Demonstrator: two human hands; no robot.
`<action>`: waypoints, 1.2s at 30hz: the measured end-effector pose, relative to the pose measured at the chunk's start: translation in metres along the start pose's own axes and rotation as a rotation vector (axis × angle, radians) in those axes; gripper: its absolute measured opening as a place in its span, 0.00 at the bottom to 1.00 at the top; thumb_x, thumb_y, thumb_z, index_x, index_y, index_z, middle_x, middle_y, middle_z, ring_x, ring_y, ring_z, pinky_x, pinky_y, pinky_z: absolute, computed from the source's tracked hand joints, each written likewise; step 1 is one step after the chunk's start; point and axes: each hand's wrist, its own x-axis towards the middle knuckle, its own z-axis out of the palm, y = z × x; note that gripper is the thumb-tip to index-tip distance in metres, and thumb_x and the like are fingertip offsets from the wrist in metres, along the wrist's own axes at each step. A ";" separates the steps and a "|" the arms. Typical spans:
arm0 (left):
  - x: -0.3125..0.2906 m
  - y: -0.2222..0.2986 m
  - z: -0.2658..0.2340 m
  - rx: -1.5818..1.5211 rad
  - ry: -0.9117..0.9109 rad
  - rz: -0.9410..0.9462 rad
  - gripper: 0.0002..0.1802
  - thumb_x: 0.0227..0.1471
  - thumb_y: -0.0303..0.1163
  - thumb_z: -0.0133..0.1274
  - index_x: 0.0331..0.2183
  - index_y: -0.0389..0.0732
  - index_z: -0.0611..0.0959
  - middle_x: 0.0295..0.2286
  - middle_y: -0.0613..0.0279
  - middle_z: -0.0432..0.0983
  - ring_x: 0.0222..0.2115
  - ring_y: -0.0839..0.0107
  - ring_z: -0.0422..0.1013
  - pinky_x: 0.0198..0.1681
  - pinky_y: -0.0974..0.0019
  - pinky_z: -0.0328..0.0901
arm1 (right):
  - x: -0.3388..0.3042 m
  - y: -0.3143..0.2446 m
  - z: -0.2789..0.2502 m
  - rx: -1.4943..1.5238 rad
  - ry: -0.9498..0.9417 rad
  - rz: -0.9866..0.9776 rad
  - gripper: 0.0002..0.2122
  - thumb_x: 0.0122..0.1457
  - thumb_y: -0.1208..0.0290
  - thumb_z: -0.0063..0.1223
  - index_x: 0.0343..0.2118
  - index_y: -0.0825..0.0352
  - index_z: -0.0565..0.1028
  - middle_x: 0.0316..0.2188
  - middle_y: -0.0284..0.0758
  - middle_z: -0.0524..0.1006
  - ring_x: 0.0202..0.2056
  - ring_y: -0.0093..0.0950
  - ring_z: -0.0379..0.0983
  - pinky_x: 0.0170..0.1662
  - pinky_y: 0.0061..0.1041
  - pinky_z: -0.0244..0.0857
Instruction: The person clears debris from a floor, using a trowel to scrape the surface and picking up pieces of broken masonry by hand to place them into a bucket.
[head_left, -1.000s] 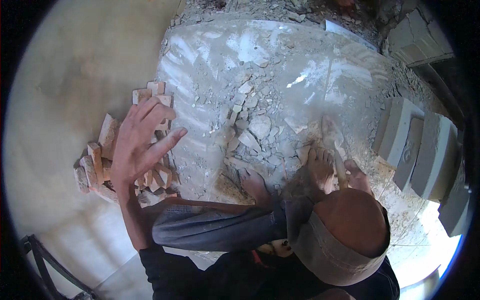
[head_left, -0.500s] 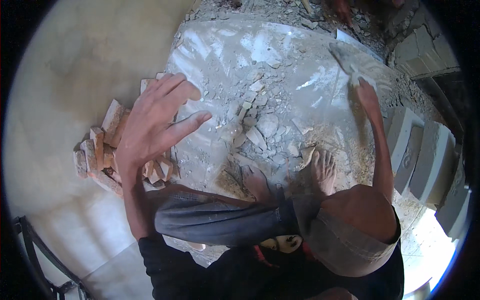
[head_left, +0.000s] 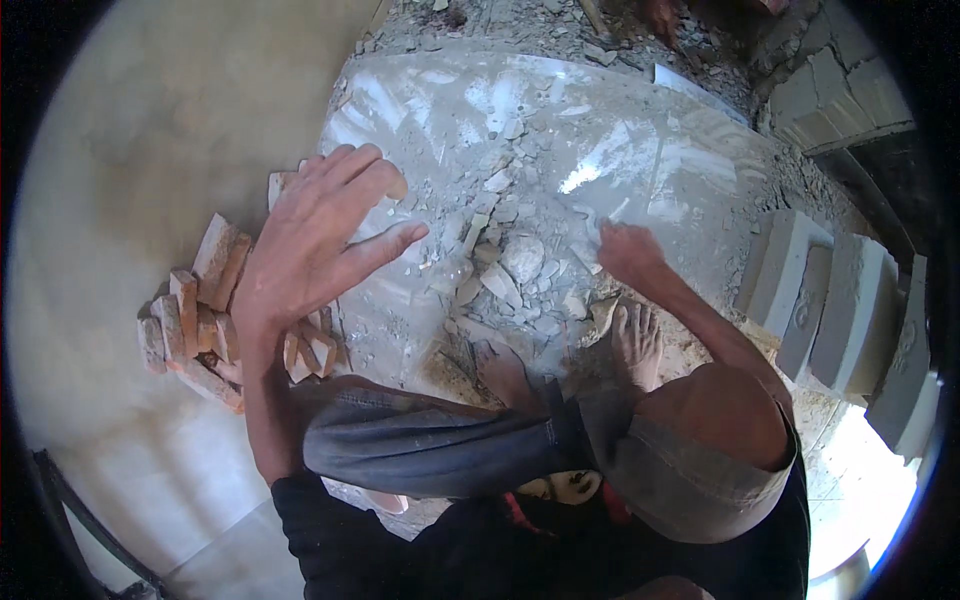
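Observation:
My right hand (head_left: 630, 252) is closed round the handle of a trowel (head_left: 585, 222), low over the right side of a rubble heap (head_left: 522, 258). The trowel's dusty blade hardly stands out from the grey debris. Held up at the left with nothing in it, my left hand (head_left: 315, 235) has its thumb spread away from slightly bent fingers. Beneath and beside that hand lies a pile of broken bricks (head_left: 213, 262), partly covered by the hand and wrist. The rubble is a mix of flat chips, lumps and dust on a smeared grey sheet or slab (head_left: 690, 165).
My bare feet (head_left: 637, 338) stand at the near edge of the rubble. Grey blocks (head_left: 850, 310) lean in a row at the right. More loose debris (head_left: 500, 25) covers the far ground, where part of another person shows. A black metal frame (head_left: 90, 525) stands at lower left.
My right hand has swept the trowel from the far right in toward the rubble heap, nearer my feet. The left hand keeps almost the same pose.

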 end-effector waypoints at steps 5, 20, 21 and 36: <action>-0.008 -0.003 0.000 0.025 -0.039 0.013 0.19 0.45 0.42 0.56 0.33 0.38 0.74 0.39 0.52 0.68 0.44 0.51 0.63 0.51 0.53 0.55 | 0.038 0.035 -0.073 -0.185 0.401 -0.048 0.09 0.52 0.71 0.43 0.33 0.68 0.72 0.23 0.42 0.77 0.25 0.36 0.76 0.27 0.37 0.69; -0.007 -0.010 0.018 0.023 -0.151 -0.097 0.19 0.44 0.42 0.57 0.33 0.38 0.74 0.38 0.53 0.68 0.44 0.53 0.63 0.49 0.55 0.57 | 0.020 -0.002 0.042 0.052 0.170 -0.106 0.10 0.48 0.75 0.44 0.34 0.70 0.73 0.31 0.40 0.76 0.33 0.37 0.75 0.36 0.37 0.69; -0.001 -0.015 0.023 0.014 -0.124 -0.064 0.20 0.45 0.43 0.57 0.35 0.38 0.74 0.41 0.52 0.68 0.46 0.53 0.63 0.52 0.55 0.56 | 0.017 0.012 0.054 0.029 0.343 -0.223 0.11 0.47 0.75 0.45 0.36 0.69 0.71 0.30 0.41 0.76 0.34 0.38 0.74 0.37 0.37 0.69; -0.100 -0.046 0.002 -0.486 0.433 -0.371 0.20 0.47 0.33 0.55 0.43 0.39 0.75 0.39 0.59 0.70 0.38 0.65 0.66 0.46 0.63 0.62 | 0.173 0.040 -0.050 -0.095 0.383 -0.234 0.16 0.55 0.62 0.41 0.40 0.68 0.72 0.32 0.50 0.75 0.36 0.47 0.72 0.41 0.44 0.63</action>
